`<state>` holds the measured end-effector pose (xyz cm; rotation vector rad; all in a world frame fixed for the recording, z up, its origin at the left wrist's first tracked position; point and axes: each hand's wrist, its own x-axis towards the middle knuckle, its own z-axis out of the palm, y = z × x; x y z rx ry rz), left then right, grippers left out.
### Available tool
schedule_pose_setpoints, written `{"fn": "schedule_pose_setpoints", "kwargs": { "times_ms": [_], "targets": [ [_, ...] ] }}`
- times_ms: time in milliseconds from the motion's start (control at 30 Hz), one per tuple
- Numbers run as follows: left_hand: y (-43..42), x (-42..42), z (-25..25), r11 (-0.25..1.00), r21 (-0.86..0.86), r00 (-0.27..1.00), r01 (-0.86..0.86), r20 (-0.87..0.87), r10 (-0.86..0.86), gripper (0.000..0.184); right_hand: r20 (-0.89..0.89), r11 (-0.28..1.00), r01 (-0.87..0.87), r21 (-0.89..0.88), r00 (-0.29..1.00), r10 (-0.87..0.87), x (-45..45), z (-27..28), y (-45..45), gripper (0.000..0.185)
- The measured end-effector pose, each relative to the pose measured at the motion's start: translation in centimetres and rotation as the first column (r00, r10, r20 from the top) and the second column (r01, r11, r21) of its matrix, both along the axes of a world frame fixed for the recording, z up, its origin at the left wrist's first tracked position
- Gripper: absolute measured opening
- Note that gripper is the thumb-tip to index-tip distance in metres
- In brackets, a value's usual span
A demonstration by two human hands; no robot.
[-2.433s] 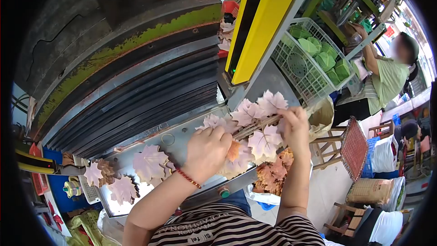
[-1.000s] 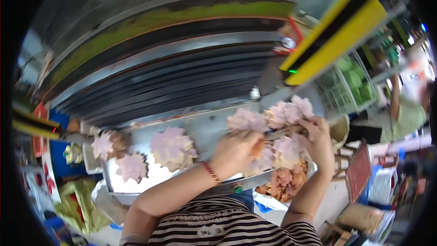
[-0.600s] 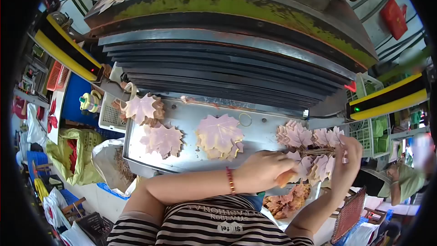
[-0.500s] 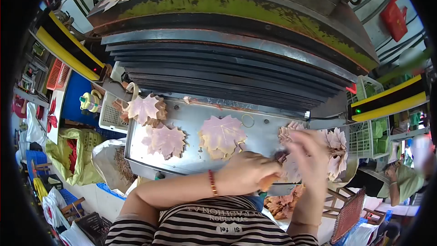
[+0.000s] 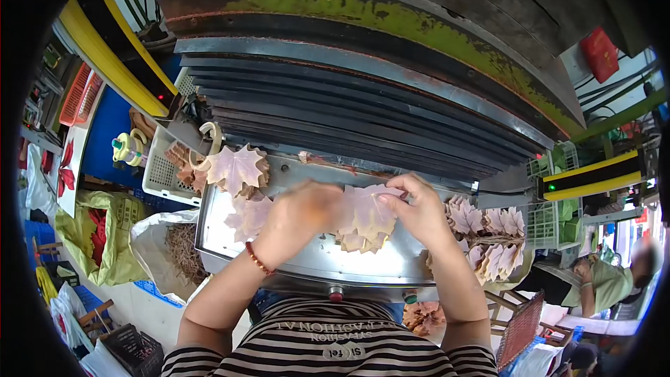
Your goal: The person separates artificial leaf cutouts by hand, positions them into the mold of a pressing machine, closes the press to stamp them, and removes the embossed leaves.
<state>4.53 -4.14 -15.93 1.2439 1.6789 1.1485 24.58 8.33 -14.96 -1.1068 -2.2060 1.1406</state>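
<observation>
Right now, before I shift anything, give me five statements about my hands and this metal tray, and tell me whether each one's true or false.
1. The right hand touches the middle leaf stack. True.
2. A beaded bracelet circles the wrist of the left hand. True.
3. The left hand shows sharply. False: its fingers are blurred.
4. The red button sits to the left of the green button. True.
5. The middle leaf stack lies on the floor. False: it is over the metal tray.
</observation>
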Motion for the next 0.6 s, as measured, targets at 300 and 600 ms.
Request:
{"fn": "schedule_pose_setpoints", "kwargs": {
  "times_ms": [300,600],
  "targets": [
    [1.9,1.1,-0.2,0.98,0.078,0.914,0.184,-0.381,-0.141,0.025,0.067,0.995,-0.042,-0.096,0.997,0.049,0.7,1.1,-0.9,0.017],
    [3.3,0.8,1.7,0.979,0.135,0.96,0.154,-0.253,-0.116,0.028,0.051,0.983,-0.132,-0.131,0.989,0.139,2.2,3.2,0.7,0.022]
  ]
}}
